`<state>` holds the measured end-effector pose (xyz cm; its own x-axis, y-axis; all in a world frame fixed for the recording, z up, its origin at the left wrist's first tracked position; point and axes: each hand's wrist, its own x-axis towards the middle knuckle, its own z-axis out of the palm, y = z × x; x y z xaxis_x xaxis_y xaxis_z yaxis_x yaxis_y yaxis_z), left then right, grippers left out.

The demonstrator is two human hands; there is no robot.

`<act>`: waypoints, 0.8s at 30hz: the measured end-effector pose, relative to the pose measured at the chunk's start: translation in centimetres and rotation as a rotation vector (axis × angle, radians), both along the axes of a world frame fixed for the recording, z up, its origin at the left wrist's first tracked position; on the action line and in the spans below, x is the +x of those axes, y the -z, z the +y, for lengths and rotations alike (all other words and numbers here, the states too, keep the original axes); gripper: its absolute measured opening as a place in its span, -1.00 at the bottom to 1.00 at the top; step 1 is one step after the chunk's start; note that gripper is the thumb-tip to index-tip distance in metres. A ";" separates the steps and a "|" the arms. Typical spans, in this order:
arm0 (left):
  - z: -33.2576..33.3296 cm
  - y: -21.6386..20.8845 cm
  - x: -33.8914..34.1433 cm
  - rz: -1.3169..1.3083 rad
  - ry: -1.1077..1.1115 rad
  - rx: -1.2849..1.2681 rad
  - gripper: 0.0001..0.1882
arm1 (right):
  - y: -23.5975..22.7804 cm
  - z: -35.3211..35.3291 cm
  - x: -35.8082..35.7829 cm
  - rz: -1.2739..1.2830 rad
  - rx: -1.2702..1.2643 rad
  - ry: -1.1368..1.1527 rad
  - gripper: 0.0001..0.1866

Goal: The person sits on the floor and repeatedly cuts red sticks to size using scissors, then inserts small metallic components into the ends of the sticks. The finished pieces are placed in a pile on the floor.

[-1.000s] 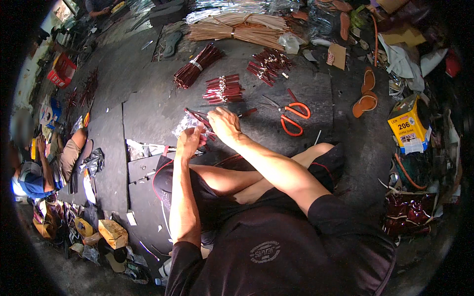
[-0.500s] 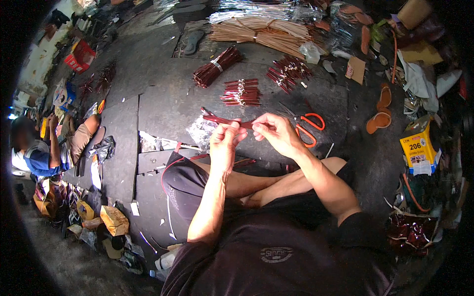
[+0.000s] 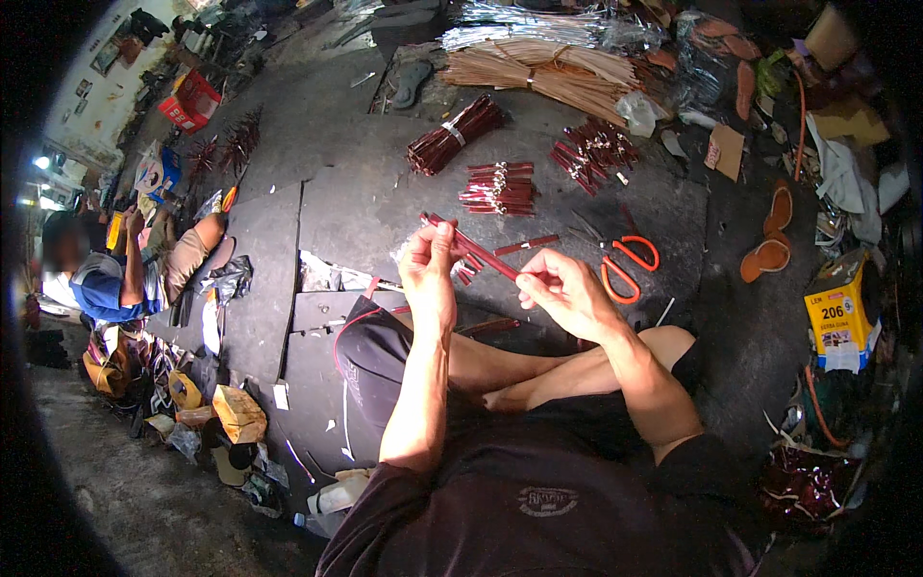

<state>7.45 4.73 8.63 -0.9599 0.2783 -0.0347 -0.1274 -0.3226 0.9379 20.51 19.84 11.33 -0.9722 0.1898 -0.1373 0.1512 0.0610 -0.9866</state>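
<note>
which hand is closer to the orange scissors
Right. The right hand is just left of the orange-handled scissors; the left hand is farther left, gripping the other end of the red sticks.

A cluttered floor workshop. Around the orange-handled scissors (image 3: 625, 262) lie tied bundles of red sticks (image 3: 500, 188); beyond them, tan reed bundles (image 3: 548, 72).

Glossy dark-red sticks (image 3: 478, 252); orange plastic-handled scissors (image 3: 623, 261) — matt dark floor mat (image 3: 365, 207).
</note>
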 end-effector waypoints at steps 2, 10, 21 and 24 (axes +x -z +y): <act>0.2 -0.7 0.8 0.075 0.065 -0.102 -0.86 | 0.9 0.4 -0.1 0.153 0.392 0.045 -0.85; 2.2 1.6 4.9 -0.015 0.109 0.005 -0.87 | 2.4 -1.8 -2.6 0.096 0.125 0.153 -0.79; -1.5 1.6 0.7 -0.232 -0.031 0.224 -0.86 | 1.0 -3.0 0.2 -0.038 0.263 -0.141 -0.84; -2.0 -0.9 0.0 -0.234 0.170 -0.075 -0.85 | 3.0 -0.5 0.3 0.040 0.257 -0.073 -0.87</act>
